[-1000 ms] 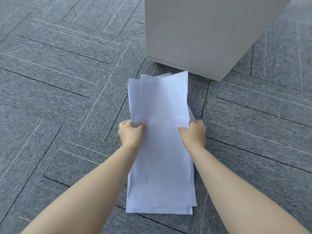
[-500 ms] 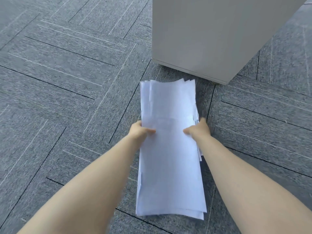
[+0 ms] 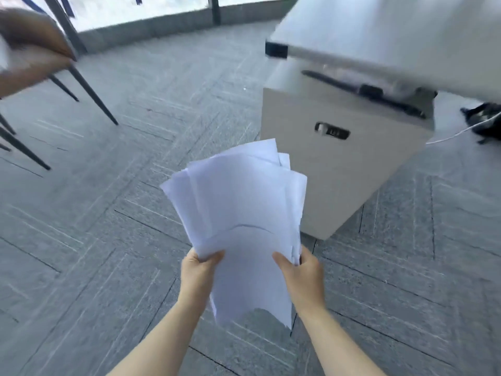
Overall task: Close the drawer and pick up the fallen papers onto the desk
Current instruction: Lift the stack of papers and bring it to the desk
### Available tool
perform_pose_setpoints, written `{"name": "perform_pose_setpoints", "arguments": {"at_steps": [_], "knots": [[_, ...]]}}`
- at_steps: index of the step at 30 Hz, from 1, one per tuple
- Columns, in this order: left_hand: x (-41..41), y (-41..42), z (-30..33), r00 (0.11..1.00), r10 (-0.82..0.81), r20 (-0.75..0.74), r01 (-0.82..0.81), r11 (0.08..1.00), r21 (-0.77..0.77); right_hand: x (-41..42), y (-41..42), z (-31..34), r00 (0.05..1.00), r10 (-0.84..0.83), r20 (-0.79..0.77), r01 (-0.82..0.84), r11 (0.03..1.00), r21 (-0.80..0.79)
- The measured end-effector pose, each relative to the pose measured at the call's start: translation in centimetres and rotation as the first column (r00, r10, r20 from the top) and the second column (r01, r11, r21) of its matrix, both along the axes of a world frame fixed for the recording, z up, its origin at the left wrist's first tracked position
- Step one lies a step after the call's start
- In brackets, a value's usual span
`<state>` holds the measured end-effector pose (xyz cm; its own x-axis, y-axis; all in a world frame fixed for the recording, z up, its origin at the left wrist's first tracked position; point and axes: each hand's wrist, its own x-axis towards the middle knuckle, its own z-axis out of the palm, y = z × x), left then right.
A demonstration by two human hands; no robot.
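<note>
Loose stack of white paper sheets [image 3: 244, 213] was held off the grey carpet-tile floor [image 3: 95, 240], long axis running away from the person w/ far edges fanned toward the beige drawer cabinet [image 3: 339, 169], left hand [image 3: 199, 272] & right hand [image 3: 302, 275] each clamped on its side edges.

I see bright daylight pouring in from the window [image 3: 141, 9] at the top, washed out to white glare. Motion blur smears the chair [image 3: 32, 47] at left and the worktop [image 3: 393, 31] at right, and lines bend near the edges. The papers [image 3: 244, 213] and carpet [image 3: 108, 240] stay evenly lit, shadows soft.
</note>
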<state>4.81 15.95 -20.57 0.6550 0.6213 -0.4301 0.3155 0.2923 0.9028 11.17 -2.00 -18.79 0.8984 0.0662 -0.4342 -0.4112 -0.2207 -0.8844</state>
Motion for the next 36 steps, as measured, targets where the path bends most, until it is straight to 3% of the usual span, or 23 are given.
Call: {"name": "perform_pose_setpoints", "arguments": {"at_steps": [5,8,12,15,19,22,27,33,36], "knots": [[4.6,1.3,23.3,0.984,-0.030,0.174,0.023,0.999,0.044,3.6,1.0,24.6,0.989,-0.037,0.145,0.020,0.993,0.119],[9.4,1.6,35.1,0.961,-0.104,0.255,0.087,0.993,0.076,7.5,0.7,36.2,0.958,-0.113,0.265,0.083,0.989,0.121],[17.8,0.4,46.3,0.911,-0.176,0.372,0.136,0.982,0.133,14.7,-0.5,46.6,0.869,-0.234,0.435,0.199,0.972,0.126],[24.3,-1.8,51.0,0.858,-0.245,0.451,0.168,0.965,0.204,19.5,-2.5,50.9,0.803,-0.273,0.529,0.205,0.961,0.185],[32.6,-4.9,53.2,0.826,-0.264,0.498,0.160,0.957,0.241,26.3,-5.7,52.4,0.745,-0.314,0.589,0.199,0.947,0.253],[38.8,-6.6,50.9,0.828,-0.285,0.483,0.181,0.951,0.250,32.9,-8.2,49.4,0.776,-0.301,0.555,0.212,0.952,0.219],[44.4,-7.5,42.9,0.896,-0.355,0.267,0.301,0.927,0.222,40.8,-11.0,41.2,0.927,-0.210,0.311,0.186,0.977,0.106],[48.7,-7.3,40.2,0.908,-0.389,0.154,0.362,0.915,0.179,46.4,-11.1,37.6,0.966,-0.156,0.206,0.137,0.985,0.106],[50.2,-7.4,39.2,0.906,-0.420,0.057,0.403,0.896,0.184,47.2,-10.7,36.5,0.973,-0.133,0.190,0.133,0.991,0.015]]}}
